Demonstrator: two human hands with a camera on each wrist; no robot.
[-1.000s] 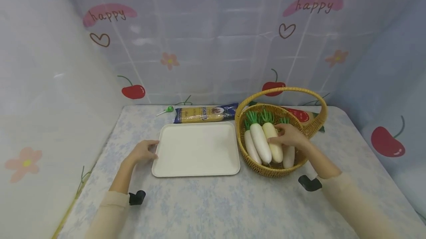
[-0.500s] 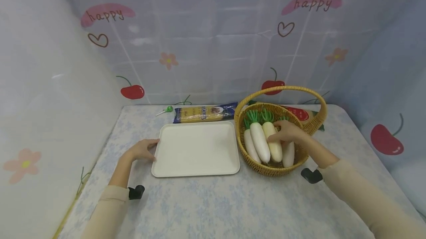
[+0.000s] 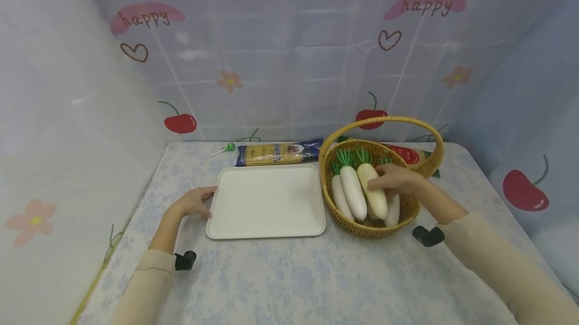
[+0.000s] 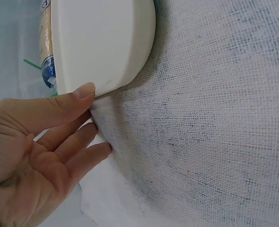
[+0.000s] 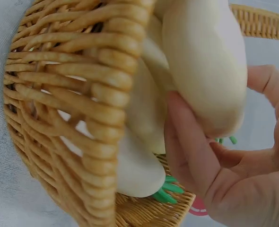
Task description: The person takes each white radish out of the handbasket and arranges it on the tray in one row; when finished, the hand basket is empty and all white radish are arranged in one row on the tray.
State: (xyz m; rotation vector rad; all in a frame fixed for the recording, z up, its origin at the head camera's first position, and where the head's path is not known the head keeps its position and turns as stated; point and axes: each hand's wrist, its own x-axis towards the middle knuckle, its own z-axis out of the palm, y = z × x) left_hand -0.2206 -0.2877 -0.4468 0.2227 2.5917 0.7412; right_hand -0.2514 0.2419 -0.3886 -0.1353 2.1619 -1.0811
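Note:
My right hand (image 3: 395, 179) grips a cream-coloured white radish (image 3: 374, 195), thumb on one side and fingers on the other. In the right wrist view this radish (image 5: 203, 61) stands out over the others in the basket. Beside it lie a whiter radish (image 3: 354, 194) and several more, with green leafy tops. A woven basket (image 3: 368, 233) with a tall hoop handle holds them. My left hand (image 3: 192, 203) is at the left edge of a white tray (image 3: 267, 204). Its thumb touches the tray's rim (image 4: 108, 87) in the left wrist view; the other fingers extend loosely by the tablecloth.
Behind the tray lies a pack of spaghetti (image 3: 276, 153), with a green lollipop (image 3: 229, 147) to its left. A brown and red package (image 3: 407, 155) lies behind the basket, partly covered by it. Printed curtains (image 3: 289, 64) stand around the table (image 3: 271, 280).
The cream radish has risen a little, its lower end shifting right over another radish, as the right hand took a firmer grip. The left hand stays at the tray's edge.

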